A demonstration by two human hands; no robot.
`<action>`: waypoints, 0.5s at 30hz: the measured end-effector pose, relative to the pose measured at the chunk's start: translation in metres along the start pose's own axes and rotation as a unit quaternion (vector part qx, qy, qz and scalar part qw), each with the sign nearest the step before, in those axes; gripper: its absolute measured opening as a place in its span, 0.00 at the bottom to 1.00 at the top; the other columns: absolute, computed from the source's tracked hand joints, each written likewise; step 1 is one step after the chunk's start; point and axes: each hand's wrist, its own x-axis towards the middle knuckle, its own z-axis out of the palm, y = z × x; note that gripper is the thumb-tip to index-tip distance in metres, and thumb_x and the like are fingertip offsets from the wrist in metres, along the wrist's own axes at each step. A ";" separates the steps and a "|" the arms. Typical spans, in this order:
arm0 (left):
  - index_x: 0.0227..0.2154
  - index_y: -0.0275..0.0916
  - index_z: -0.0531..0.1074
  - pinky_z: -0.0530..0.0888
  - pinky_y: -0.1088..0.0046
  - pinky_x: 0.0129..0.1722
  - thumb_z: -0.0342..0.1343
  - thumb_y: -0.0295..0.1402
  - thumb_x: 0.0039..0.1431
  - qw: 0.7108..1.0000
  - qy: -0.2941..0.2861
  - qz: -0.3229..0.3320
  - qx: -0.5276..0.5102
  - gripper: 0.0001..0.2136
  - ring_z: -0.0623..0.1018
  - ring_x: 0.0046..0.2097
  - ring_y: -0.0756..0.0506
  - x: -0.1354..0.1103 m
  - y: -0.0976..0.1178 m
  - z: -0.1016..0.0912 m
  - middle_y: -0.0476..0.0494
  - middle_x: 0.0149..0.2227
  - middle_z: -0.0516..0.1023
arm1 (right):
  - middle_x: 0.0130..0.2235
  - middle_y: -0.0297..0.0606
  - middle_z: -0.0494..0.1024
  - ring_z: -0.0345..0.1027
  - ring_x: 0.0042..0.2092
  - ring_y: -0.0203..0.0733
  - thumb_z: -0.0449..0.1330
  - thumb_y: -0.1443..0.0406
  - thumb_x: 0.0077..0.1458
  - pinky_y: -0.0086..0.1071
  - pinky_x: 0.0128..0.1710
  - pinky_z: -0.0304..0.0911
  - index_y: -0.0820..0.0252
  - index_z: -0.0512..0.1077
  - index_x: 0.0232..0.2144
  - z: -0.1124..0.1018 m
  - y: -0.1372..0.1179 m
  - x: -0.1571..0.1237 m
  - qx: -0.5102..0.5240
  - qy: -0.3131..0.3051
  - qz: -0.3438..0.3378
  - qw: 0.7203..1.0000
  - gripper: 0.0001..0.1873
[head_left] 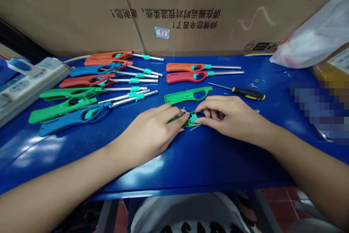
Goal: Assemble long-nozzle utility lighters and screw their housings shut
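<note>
Both my hands meet over an opened green lighter half (188,123) lying on the blue table, its inner parts showing. My left hand (156,127) pinches at its left side, with a small metallic piece near the fingertips. The thumb and forefinger of my right hand (222,115) close on a teal trigger piece (193,118) in the middle of the body. A thin pale wire or tube runs beside it. Just beyond lies the other green shell half (177,97), hollow side up. My hands hide much of the lighter.
Several long lighters (73,111) in orange, blue, red and green lie at left. An orange lighter (185,67) and a red lighter (185,77) lie farther back. A screwdriver (248,93) and tiny pins (255,84) are at right. A power strip (32,80), cardboard box (174,15) and plastic bag (313,29) border the table.
</note>
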 end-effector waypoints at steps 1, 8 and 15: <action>0.56 0.32 0.73 0.79 0.63 0.40 0.51 0.30 0.71 1.000 0.001 -0.001 0.006 0.16 0.79 0.42 0.41 0.000 0.000 0.000 0.37 0.42 0.79 | 0.29 0.32 0.73 0.65 0.29 0.33 0.64 0.64 0.62 0.28 0.30 0.61 0.61 0.78 0.38 -0.002 -0.001 0.000 0.003 -0.006 0.008 1.000 0.05; 0.57 0.39 0.74 0.80 0.65 0.43 0.51 0.29 0.70 1.000 0.008 -0.007 0.003 0.16 0.80 0.47 0.41 -0.001 0.001 -0.002 0.38 0.52 0.79 | 0.32 0.33 0.76 0.62 0.27 0.33 0.62 0.65 0.61 0.29 0.27 0.58 0.59 0.75 0.35 -0.022 0.001 -0.002 -0.022 -0.072 0.001 0.997 0.03; 0.57 0.41 0.75 0.79 0.63 0.50 0.52 0.27 0.70 0.999 -0.010 0.031 0.013 0.16 0.78 0.51 0.41 -0.002 0.001 -0.005 0.41 0.54 0.80 | 0.32 0.33 0.76 0.63 0.28 0.34 0.60 0.69 0.60 0.29 0.29 0.58 0.58 0.74 0.32 -0.022 0.004 -0.001 -0.029 -0.086 -0.002 0.996 0.05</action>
